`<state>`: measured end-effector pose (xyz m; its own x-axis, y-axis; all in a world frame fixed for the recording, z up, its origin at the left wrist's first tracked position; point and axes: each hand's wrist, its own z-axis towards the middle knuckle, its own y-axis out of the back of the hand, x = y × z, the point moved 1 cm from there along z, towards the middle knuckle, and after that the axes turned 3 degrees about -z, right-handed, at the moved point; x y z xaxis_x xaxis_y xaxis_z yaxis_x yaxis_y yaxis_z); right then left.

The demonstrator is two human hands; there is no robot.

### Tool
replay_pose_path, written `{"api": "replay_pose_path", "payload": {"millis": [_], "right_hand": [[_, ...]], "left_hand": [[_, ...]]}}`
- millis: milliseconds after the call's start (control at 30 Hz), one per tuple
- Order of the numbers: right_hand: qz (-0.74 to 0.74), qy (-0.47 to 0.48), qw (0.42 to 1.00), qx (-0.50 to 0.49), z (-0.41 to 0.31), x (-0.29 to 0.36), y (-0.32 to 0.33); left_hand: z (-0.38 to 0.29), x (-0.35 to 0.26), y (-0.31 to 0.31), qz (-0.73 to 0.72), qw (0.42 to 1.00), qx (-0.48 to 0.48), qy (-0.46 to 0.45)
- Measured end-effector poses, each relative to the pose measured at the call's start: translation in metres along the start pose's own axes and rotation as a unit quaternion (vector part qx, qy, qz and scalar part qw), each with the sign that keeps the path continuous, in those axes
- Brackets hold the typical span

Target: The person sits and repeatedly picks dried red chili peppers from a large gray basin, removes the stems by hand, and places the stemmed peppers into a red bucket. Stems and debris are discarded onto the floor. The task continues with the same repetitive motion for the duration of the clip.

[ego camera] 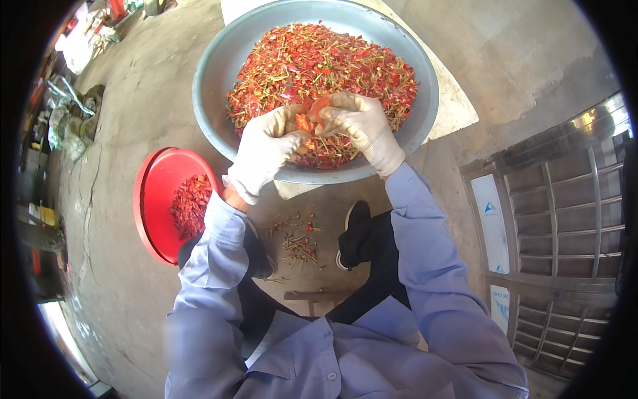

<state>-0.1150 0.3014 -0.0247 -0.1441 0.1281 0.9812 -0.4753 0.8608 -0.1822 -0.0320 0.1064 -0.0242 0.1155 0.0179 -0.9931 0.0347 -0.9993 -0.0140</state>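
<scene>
A large grey-blue basin (207,99) holds a heap of red chili pieces mixed with dry stems (324,65). Over its near part, my left hand (269,144), in a whitish work glove, pinches an orange-red chili piece (303,122) between thumb and fingers. My right hand (359,122), gloved too, is close beside it with bent fingers around a red piece (319,105), its outline blurred. Whether both pieces belong to one chili, I cannot tell. At the lower left, a red plastic basin (154,204) contains a smaller pile of red chilies (192,207).
Loose stems (300,247) lie on the concrete floor between my dark shoes. A pale board or sheet (456,112) is under the large basin. On the right stands a metal barred gate (558,214); plastic bags (67,122) and clutter line the left side.
</scene>
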Motion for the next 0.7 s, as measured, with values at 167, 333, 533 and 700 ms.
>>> {"api": "replay_pose_path", "payload": {"millis": [167, 333, 533, 700], "right_hand": [[0.073, 0.017, 0.997, -0.033, 0.004, 0.001, 0.003], [-0.082, -0.028, 0.996, 0.007, 0.001, -0.002, -0.005], [-0.091, -0.039, 0.994, 0.039, 0.002, -0.009, -0.012], [-0.13, -0.079, 0.986, 0.066, 0.002, -0.014, -0.01]], "left_hand": [[-0.006, -0.006, 0.01, -0.004, 1.0, -0.018, -0.007], [-0.004, -0.002, 0.007, -0.026, 0.999, 0.02, -0.042], [-0.003, 0.001, 0.004, -0.018, 1.0, 0.006, -0.019], [-0.008, -0.008, 0.005, -0.004, 0.999, -0.043, -0.02]]}}
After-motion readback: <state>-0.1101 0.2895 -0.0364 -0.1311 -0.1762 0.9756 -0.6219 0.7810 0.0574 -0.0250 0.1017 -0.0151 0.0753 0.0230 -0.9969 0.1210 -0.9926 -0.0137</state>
